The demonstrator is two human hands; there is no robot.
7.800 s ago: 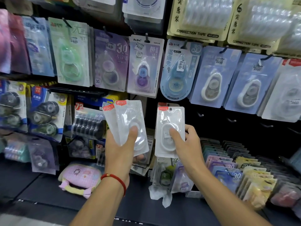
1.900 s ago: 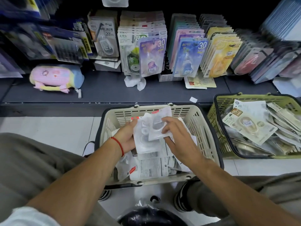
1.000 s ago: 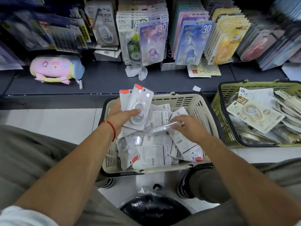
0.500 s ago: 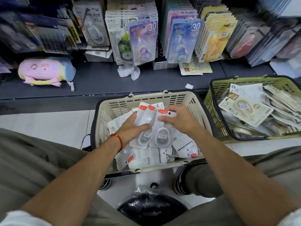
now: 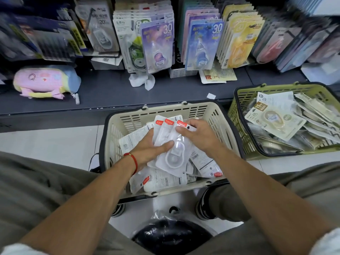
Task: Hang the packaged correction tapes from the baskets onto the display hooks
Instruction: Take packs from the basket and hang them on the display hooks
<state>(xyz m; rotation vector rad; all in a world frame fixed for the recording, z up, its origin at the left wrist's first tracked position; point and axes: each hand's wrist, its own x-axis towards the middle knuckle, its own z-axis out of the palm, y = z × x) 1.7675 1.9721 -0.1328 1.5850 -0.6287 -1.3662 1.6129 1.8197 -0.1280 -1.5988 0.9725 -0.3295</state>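
A beige basket [image 5: 202,110] on the floor holds several white correction tape packs with red tabs. Over it, my left hand [image 5: 149,150] grips a fanned stack of three such packs [image 5: 173,157], thumb across their fronts. My right hand [image 5: 196,134] pinches the top edge of the front pack near its red tab. Loose packs [image 5: 161,181] lie face down beneath the stack. No display hooks are plainly in view; the shelf above holds rows of carded tapes.
A green basket [image 5: 237,107] with beige carded tapes stands to the right. A dark shelf [image 5: 106,92] carries a pastel pouch [image 5: 46,82], purple and blue "30" packs [image 5: 158,46] and yellow packs [image 5: 239,43]. A dark bag [image 5: 171,234] sits between my knees.
Since a second ago my right hand has brought another pack onto the stack in my left hand; the stack now sits lower over the beige basket, with both hands on it.
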